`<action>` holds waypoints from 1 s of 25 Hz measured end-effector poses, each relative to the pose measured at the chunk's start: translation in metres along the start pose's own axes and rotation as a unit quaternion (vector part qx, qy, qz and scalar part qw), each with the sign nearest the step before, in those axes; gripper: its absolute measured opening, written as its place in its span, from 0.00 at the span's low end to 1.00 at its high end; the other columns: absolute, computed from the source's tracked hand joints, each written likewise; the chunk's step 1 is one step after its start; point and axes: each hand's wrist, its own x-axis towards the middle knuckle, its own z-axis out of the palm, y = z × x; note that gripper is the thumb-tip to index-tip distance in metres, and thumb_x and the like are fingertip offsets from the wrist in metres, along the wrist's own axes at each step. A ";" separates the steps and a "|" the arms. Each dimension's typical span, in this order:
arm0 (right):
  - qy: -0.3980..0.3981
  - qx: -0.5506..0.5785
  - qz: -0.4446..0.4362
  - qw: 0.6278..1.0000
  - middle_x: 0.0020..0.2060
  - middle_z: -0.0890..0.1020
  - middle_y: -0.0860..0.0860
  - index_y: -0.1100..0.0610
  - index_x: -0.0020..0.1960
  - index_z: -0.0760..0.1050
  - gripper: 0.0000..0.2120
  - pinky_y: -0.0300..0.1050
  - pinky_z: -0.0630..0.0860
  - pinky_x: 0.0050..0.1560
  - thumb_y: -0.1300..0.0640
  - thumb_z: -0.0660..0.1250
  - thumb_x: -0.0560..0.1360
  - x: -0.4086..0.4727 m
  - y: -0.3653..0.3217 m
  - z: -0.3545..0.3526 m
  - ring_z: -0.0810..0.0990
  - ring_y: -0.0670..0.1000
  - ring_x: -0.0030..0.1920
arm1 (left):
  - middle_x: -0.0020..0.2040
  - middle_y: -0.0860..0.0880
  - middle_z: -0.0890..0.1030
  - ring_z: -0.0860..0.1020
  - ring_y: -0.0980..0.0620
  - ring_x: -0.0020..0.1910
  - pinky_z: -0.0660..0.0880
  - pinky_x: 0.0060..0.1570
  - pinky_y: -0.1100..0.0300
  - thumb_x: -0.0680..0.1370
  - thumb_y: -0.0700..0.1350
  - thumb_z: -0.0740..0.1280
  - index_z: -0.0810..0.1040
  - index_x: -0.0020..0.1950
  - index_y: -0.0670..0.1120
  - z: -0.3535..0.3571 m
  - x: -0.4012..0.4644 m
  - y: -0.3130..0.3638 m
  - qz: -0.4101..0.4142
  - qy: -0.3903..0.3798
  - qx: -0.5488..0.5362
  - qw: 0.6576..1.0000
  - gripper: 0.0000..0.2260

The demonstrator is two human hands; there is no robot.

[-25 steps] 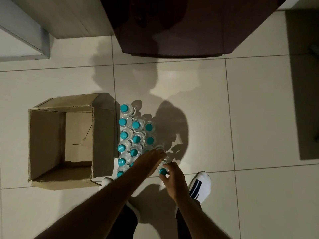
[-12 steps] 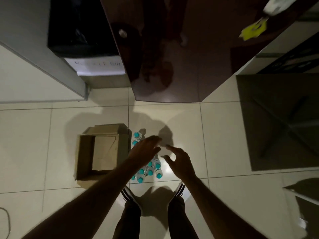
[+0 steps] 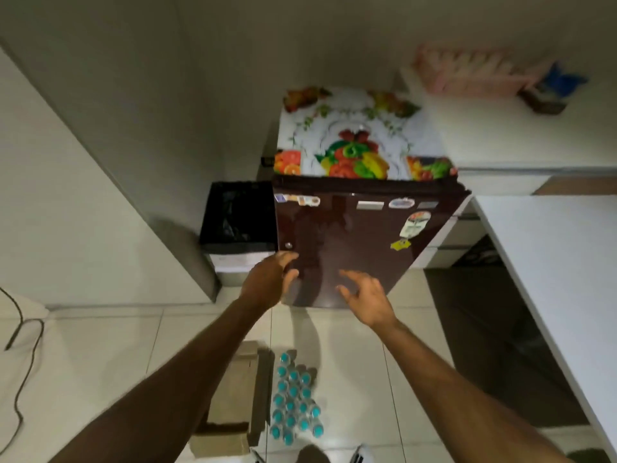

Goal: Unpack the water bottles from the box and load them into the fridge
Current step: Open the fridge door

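Pale floor tiles [image 3: 350, 355] spread under me in a dim kitchen corner, with a white counter [image 3: 551, 262] running along the right. Ahead stands the small dark-brown fridge [image 3: 354, 248], its door closed, stickers across the upper part of the door and a fruit-patterned cover [image 3: 357, 145] lying on top. Just left of the fridge sits a bin [image 3: 238, 215] lined with a black bag. My left hand [image 3: 270, 279] reaches to the door's left edge, fingers bent at that edge; the blur keeps me from telling whether they actually grip it or only touch. My right hand [image 3: 367, 295] hovers in front of the lower door, fingers spread and relaxed, holding nothing. Down near my feet the water bottles [image 3: 295, 402] stand upright in a tight cluster on the floor, teal caps up. The cardboard box [image 3: 233, 402] sits just beside them on their left, partly hidden by my left forearm. A dark cable [image 3: 20, 362] trails over the floor at far left.
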 end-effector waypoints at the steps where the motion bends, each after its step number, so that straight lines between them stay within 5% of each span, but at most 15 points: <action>1: 0.017 -0.008 -0.010 1.000 0.67 0.78 0.56 0.55 0.70 0.75 0.21 0.43 0.63 0.70 0.54 0.70 0.78 0.012 -0.012 -0.016 0.73 0.56 0.70 | 0.65 0.48 0.79 0.79 0.48 0.61 0.74 0.60 0.57 0.79 0.49 0.68 0.76 0.69 0.46 -0.021 0.010 0.004 0.010 0.022 -0.019 1.000 0.18; 5: 0.073 -0.058 -0.067 0.993 0.69 0.75 0.55 0.56 0.71 0.73 0.22 0.46 0.60 0.73 0.53 0.68 0.79 0.071 -0.047 -0.060 0.69 0.56 0.72 | 0.65 0.48 0.79 0.79 0.48 0.60 0.74 0.61 0.59 0.79 0.45 0.69 0.77 0.68 0.43 -0.066 0.056 0.008 0.047 0.072 -0.010 0.996 0.18; 10: 0.072 -0.233 -0.074 0.967 0.77 0.64 0.50 0.53 0.77 0.62 0.30 0.61 0.36 0.75 0.46 0.65 0.79 0.150 -0.059 -0.069 0.54 0.57 0.79 | 0.79 0.48 0.62 0.59 0.49 0.78 0.58 0.76 0.54 0.81 0.49 0.65 0.61 0.80 0.47 -0.070 0.120 -0.001 -0.001 0.004 0.087 0.996 0.28; 15: 0.027 -0.189 -0.108 0.976 0.79 0.59 0.54 0.58 0.78 0.62 0.29 0.56 0.54 0.77 0.51 0.65 0.80 0.193 -0.040 -0.044 0.55 0.58 0.79 | 0.81 0.43 0.55 0.52 0.45 0.80 0.56 0.76 0.50 0.84 0.50 0.60 0.54 0.81 0.42 -0.046 0.163 -0.020 0.015 -0.060 0.168 0.984 0.29; 21: 0.072 -0.101 -0.068 0.990 0.75 0.68 0.55 0.58 0.75 0.67 0.24 0.52 0.52 0.78 0.55 0.65 0.81 0.197 -0.019 -0.022 0.60 0.56 0.78 | 0.77 0.42 0.65 0.61 0.44 0.77 0.59 0.75 0.51 0.83 0.47 0.62 0.62 0.78 0.41 -0.031 0.173 -0.027 0.015 0.002 0.171 0.985 0.25; 25: 0.072 -0.080 -0.053 0.993 0.72 0.72 0.56 0.59 0.72 0.71 0.23 0.54 0.57 0.77 0.57 0.68 0.79 0.186 -0.028 -0.026 0.64 0.56 0.76 | 0.74 0.43 0.71 0.70 0.42 0.71 0.70 0.68 0.49 0.82 0.46 0.64 0.67 0.76 0.43 -0.038 0.164 -0.026 0.035 -0.038 0.238 0.970 0.23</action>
